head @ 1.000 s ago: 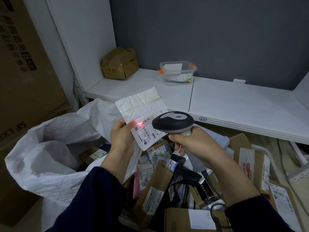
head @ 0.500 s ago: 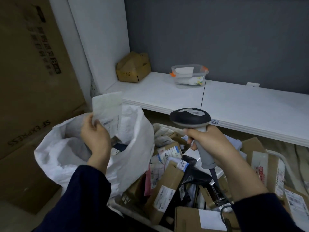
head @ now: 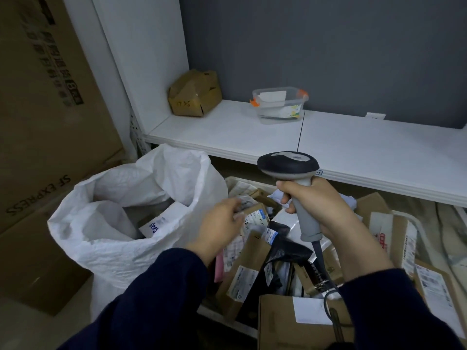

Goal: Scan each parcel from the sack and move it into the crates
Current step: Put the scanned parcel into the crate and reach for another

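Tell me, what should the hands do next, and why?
Probably the left hand should pinch the parcel nearest it in the pile and lift it to the scanner. That hand looks empty, and the right hand holds the scanner ready, aimed at nothing.

Parcel-sorting storeroom of a courier service. The setting is indicated by large brown cardboard cartons (head: 50,127) printed "SF EXPRESS", a white woven plastic sack (head: 111,251), a heap of label-bearing brown cardboard parcels (head: 243,271), a grey-and-black handheld barcode scanner (head: 288,164), and a long white shelf (head: 358,152) set against a dark grey wall (head: 328,46).
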